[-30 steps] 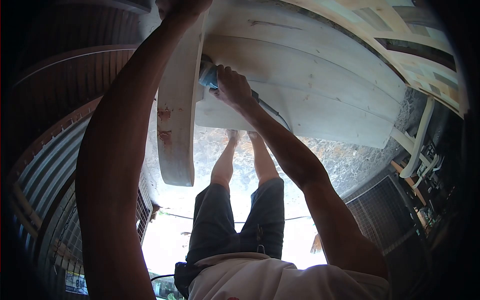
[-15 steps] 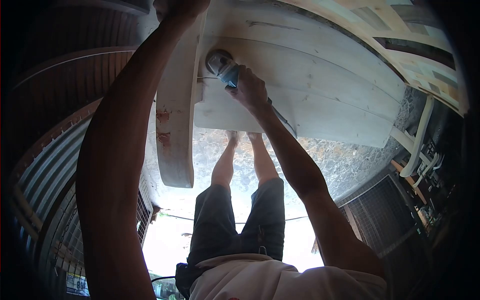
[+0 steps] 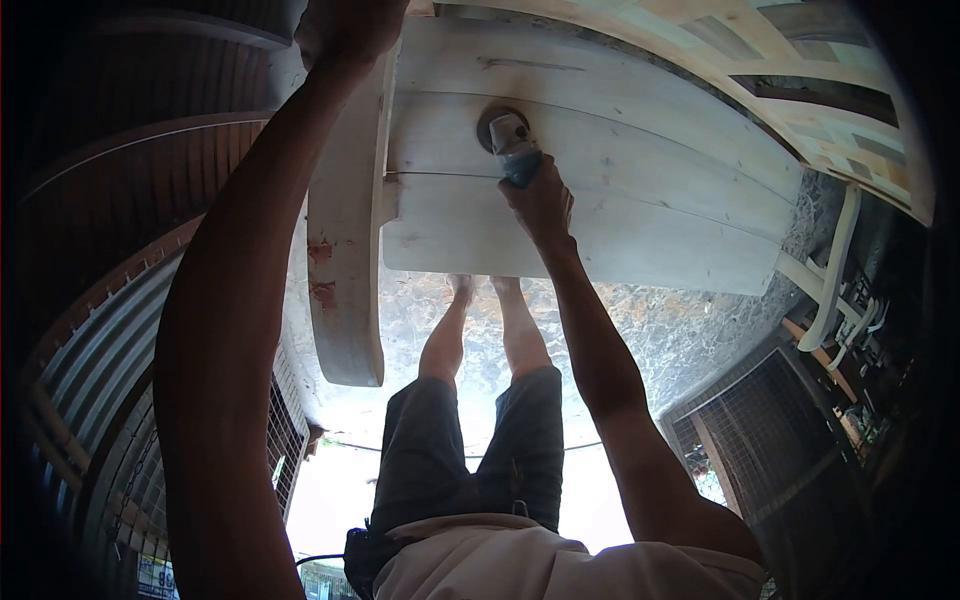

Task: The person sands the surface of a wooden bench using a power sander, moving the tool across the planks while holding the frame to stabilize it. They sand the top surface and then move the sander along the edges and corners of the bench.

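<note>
My right hand (image 3: 545, 205) is wrapped around the body of a blue and grey angle grinder (image 3: 517, 152). Its round disc (image 3: 497, 128) lies against a broad pale wooden panel (image 3: 600, 215) made of several planks, with brownish dust marks around it. At the top left, my left hand (image 3: 350, 35) is dark and cut off by the frame edge, beside the upper part of a thick wooden beam (image 3: 345, 250). Its fingers are mostly hidden, so its grip does not show. Reddish-brown patches mark the beam, whose lower end is rounded.
Pale slatted wood (image 3: 800, 60) stands at the upper right, near curved white wooden pieces (image 3: 832, 270). Wire mesh frames (image 3: 760, 440) are on the right, corrugated metal sheeting (image 3: 105, 320) on the left. My bare feet stand on rough stony ground (image 3: 600, 300) by the panel's edge.
My right hand has slid the grinder to the right across the panel, and the disc now sits farther from the beam. The view has shifted slightly; my left hand stays at the top left.
</note>
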A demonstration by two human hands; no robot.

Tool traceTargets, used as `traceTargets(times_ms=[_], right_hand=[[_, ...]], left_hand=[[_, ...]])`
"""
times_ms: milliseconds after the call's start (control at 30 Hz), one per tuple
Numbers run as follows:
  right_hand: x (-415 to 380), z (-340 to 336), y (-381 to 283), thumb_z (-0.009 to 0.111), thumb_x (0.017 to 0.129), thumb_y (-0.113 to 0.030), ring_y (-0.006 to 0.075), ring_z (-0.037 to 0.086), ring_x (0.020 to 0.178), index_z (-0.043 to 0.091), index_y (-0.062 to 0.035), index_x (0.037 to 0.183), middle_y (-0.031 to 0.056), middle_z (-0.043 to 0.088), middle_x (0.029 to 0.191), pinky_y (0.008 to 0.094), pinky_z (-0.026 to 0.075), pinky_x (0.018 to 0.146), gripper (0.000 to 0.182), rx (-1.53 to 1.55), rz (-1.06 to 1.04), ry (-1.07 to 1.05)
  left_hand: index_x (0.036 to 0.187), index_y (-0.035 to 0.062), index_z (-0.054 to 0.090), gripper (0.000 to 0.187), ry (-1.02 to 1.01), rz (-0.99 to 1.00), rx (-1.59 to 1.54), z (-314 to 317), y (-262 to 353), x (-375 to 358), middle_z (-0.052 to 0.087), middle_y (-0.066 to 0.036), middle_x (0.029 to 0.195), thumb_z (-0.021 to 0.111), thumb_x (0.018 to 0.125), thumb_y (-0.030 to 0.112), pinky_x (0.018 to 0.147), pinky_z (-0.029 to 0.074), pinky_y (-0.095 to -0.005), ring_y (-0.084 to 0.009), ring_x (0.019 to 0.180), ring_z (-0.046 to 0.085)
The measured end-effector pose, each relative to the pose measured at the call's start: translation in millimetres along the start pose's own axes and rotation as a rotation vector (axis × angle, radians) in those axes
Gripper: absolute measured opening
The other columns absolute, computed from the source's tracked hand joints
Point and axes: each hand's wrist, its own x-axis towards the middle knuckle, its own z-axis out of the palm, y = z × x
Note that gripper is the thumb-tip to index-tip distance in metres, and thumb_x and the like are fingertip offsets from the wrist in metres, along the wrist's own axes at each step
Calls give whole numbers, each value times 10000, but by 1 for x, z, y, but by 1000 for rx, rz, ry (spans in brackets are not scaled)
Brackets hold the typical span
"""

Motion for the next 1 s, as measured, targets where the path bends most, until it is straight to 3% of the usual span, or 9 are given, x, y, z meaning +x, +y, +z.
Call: traceTargets(times_ms=[67, 233, 267, 400, 500, 667, 800, 900, 1000], right_hand=[[7, 6, -9, 894, 818, -327, 468, 771, 1012, 557, 1, 1256, 247, 737, 1136, 573, 642, 886, 642, -9, -46, -1], [-18, 46, -8, 948, 803, -335, 402, 782, 929, 559, -16, 1242, 204, 709, 1064, 502, 669, 792, 668, -169, -418, -100], [-29, 50, -6, 972, 787, -344, 352, 778, 880, 555, -30, 1219, 167, 682, 1021, 459, 672, 747, 677, -223, -524, -74], [-51, 52, 5, 968, 781, -344, 353, 775, 871, 549, -30, 1194, 158, 674, 1007, 474, 670, 737, 666, -190, -536, -112], [-44, 54, 9, 959, 787, -340, 356, 773, 876, 547, -29, 1188, 160, 671, 987, 480, 668, 736, 654, -179, -492, -49], [-28, 52, -22, 949, 801, -337, 361, 771, 889, 546, -29, 1186, 169, 673, 967, 479, 669, 759, 636, -182, -449, -72], [-32, 51, -13, 953, 795, -342, 350, 774, 889, 560, -26, 1193, 164, 678, 975, 471, 670, 764, 643, -225, -584, -154], [-45, 45, 0, 957, 787, -346, 338, 774, 880, 577, -23, 1193, 159, 683, 973, 461, 666, 755, 643, -270, -686, -235], [-46, 41, 8, 957, 780, -360, 325, 772, 863, 589, -18, 1191, 152, 686, 969, 446, 659, 738, 649, -323, -812, -295]], left_hand=[[1367, -72, 529, 900, -63, -137, -112, -16, 14, 1, 752, -317, 1112, 847, 877, 613, 815, 630, -593, -491, 985, 768], [1383, -62, 509, 891, -11, -26, -352, 3, -2, 0, 720, -304, 1202, 860, 885, 588, 847, 609, -566, -450, 1050, 742], [1395, -62, 498, 902, 16, 9, -395, 9, -9, 2, 708, -303, 1231, 860, 887, 589, 856, 604, -556, -441, 1070, 733], [1478, -63, 390, 991, -33, -32, -330, 22, -17, 7, 617, -288, 1333, 858, 897, 590, 876, 571, -549, -431, 1129, 670], [1472, -48, 395, 981, 67, -96, -32, 56, -28, 14, 611, -281, 1317, 865, 889, 585, 877, 560, -572, -429, 1130, 662], [1499, -60, 394, 1024, 8, -91, -426, 25, -10, 8, 625, -312, 1344, 864, 861, 589, 884, 589, -581, -450, 1092, 693], [1504, -58, 430, 1007, -21, -174, -193, 8, 5, 6, 696, -317, 1250, 874, 842, 557, 806, 628, -584, -467, 1023, 742], [1495, -62, 463, 1002, -15, -192, -235, -1, 11, 4, 735, -301, 1166, 859, 840, 585, 760, 639, -584, -471, 984, 767], [1518, -42, 475, 1032, -155, -297, -45, -34, 35, -1, 744, -286, 1194, 813, 837, 657, 795, 650, -571, -455, 1010, 776]])
